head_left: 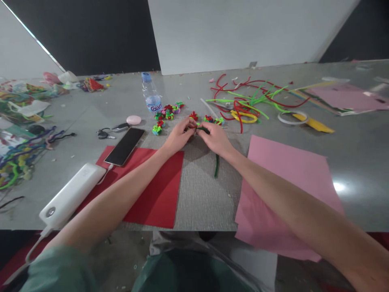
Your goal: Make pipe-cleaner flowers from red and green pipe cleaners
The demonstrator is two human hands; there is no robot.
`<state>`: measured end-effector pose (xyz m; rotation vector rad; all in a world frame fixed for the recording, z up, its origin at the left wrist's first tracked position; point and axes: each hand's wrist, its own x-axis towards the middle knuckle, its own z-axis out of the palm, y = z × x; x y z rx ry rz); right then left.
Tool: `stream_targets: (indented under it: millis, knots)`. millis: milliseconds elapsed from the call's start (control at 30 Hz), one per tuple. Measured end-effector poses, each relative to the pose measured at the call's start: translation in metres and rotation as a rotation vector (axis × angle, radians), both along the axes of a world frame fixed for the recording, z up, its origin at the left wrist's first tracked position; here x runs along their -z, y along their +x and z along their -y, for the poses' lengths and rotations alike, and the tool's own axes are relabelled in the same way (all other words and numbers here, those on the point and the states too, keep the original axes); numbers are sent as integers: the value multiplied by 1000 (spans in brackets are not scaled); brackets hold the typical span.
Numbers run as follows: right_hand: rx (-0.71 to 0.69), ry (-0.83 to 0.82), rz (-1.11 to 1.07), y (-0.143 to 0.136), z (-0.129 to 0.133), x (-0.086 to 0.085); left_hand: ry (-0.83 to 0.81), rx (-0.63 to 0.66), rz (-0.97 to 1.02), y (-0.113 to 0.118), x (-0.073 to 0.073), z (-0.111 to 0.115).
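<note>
Grey tabletop (197, 194) underneath, the right hand (216, 137) pinches a dark green stem (216, 167), its tail showing below the palm; close by, the left hand (180, 136) curls inward, its hold unclear. Forearms (144, 176) converge over red paper (159, 196) and pink paper (288, 162).

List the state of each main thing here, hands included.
Left hand: fingers curled, grasp partly hidden.
Right hand: pinching dark green fuzzy stem.
Clear plastic blue-capped bottle: upright, closed.
Black rectangular phone: screen dark, cable plugged in.
White oblong power bank: lying flat, cable attached.
Red paper sheet: flat, partly covered.
Pink paper sheets: overhanging grey table.
Yellow-handled metal scissors: opening unclear, partly covered.
</note>
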<state>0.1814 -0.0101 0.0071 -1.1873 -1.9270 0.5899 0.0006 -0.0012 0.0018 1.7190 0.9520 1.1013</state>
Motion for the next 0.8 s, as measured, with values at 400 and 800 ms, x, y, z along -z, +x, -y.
stream_targets:
  millis: [400,800]
  knots:
    - [-9,14,12,1,-2,1,23,12,-1,0,2,-2]
    - [-42,35,16,1,-3,5,59,1,-65,-1,1,-3]
